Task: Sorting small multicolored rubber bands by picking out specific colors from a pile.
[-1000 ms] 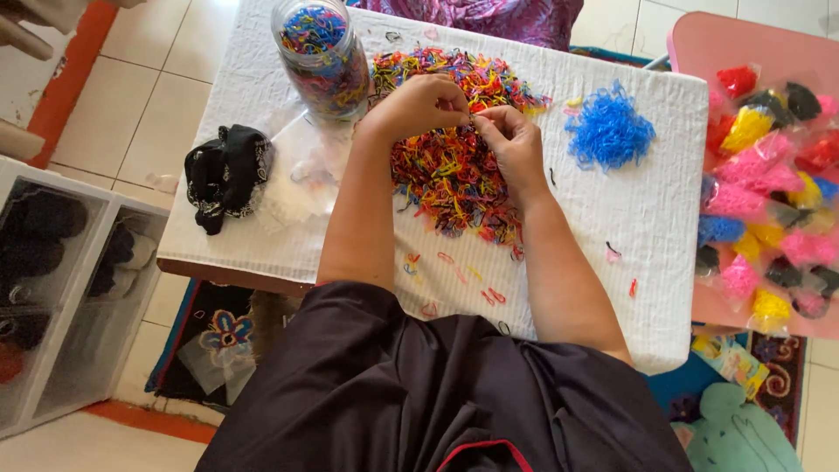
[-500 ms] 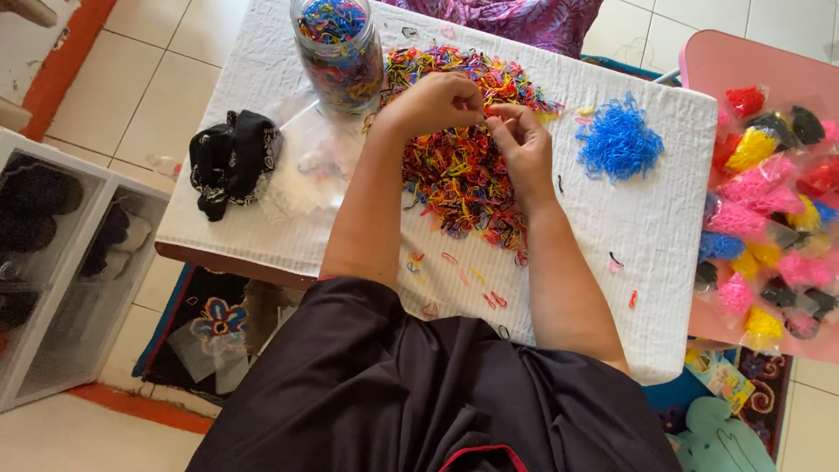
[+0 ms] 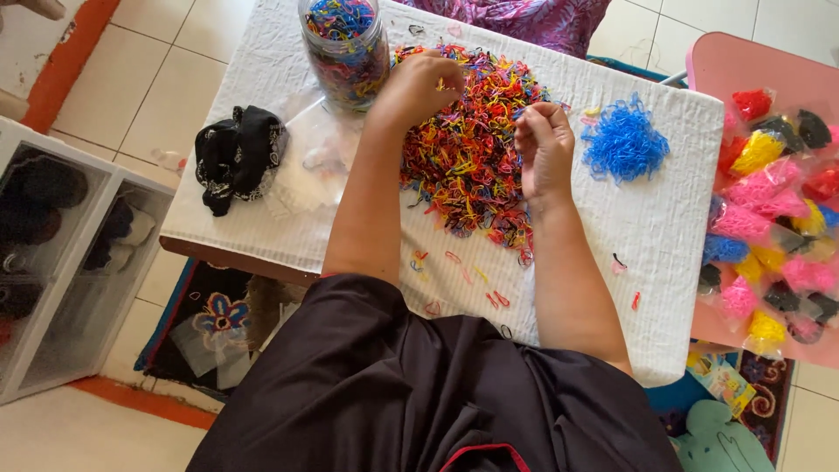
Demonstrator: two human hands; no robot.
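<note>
A big heap of tiny mixed-colour rubber bands point(image 3: 468, 157) lies on a white cloth point(image 3: 647, 227) over a small table. My left hand point(image 3: 419, 87) rests on the heap's far left part, beside the jar, with its fingers curled down into the bands; what they hold is hidden. My right hand point(image 3: 546, 144) hovers over the heap's right edge, closed like a fist, and a bit of blue band shows at its fingertips. A separate pile of blue bands point(image 3: 625, 144) lies just right of that hand.
A clear jar point(image 3: 345, 48) full of mixed bands stands at the far left of the heap. A black cloth item point(image 3: 236, 157) and clear plastic bags point(image 3: 306, 166) lie left. A pink table point(image 3: 743, 52) holds bagged bands point(image 3: 773, 201). White storage boxes point(image 3: 61, 253) stand on the floor.
My hands, pinched together over the heap a second ago, have parted. The left went up and left toward the jar. The right drew back to the right, toward the blue pile.
</note>
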